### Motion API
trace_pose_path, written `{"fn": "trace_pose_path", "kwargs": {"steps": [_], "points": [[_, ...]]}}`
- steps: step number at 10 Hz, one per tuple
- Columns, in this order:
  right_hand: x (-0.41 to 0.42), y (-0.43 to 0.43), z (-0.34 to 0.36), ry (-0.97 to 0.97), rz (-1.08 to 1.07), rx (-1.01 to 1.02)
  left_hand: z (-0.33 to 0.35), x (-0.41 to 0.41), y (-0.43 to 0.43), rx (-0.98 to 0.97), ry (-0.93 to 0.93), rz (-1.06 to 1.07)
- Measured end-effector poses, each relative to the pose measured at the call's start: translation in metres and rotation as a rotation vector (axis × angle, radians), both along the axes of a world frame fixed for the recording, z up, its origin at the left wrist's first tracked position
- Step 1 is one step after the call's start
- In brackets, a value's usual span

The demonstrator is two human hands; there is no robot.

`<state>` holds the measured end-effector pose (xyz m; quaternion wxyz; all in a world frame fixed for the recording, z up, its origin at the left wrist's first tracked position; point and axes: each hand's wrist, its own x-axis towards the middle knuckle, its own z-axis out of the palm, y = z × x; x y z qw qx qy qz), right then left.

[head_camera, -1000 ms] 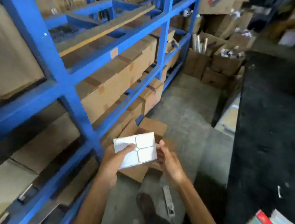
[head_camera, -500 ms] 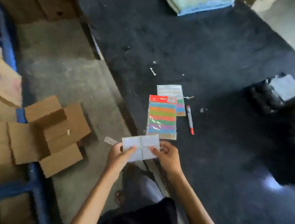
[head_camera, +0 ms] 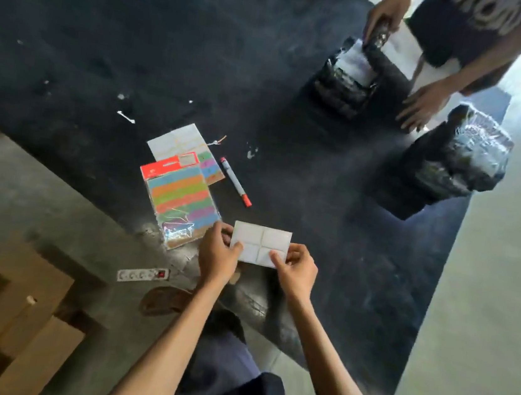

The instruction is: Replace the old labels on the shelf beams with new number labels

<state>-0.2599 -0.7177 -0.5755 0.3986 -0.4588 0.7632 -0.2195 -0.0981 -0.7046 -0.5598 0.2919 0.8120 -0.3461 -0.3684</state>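
A white label sheet [head_camera: 262, 242] with several blank rectangular labels is held flat between both hands over the black mat. My left hand [head_camera: 216, 254] pinches its left edge, and my right hand [head_camera: 298, 269] pinches its lower right corner. On the mat just beyond lie a pack of coloured labels [head_camera: 179, 202], another white label sheet [head_camera: 177, 141] and a red-capped marker [head_camera: 235, 181]. No shelf beams are in view.
A black mat [head_camera: 139, 51] covers the floor ahead. Another person [head_camera: 428, 100] handles black wrapped bundles [head_camera: 349, 80] at the upper right, with one more bundle [head_camera: 454, 162] nearby. A white power strip [head_camera: 143, 275] and flattened cardboard [head_camera: 8, 314] lie at the lower left.
My view swung from the blue shelf rack to the floor mat on the right. Both hands kept hold of the white label sheet and now carry it beside the label pack and marker.
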Motion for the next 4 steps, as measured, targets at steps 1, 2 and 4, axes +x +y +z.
{"fn": "trace_pose_path", "kwargs": {"steps": [1, 2, 4], "points": [[-0.001, -0.005, -0.007, 0.09, 0.029, 0.041, -0.014, 0.0, -0.008, 0.005, -0.167, -0.119], [-0.003, -0.002, -0.01, 0.206, 0.118, 0.082, -0.022, -0.003, -0.004, 0.01, -0.254, -0.263], [0.003, -0.01, 0.007, 0.36, 0.231, -0.052, -0.016, 0.001, -0.008, -0.136, -0.221, -0.236]]}}
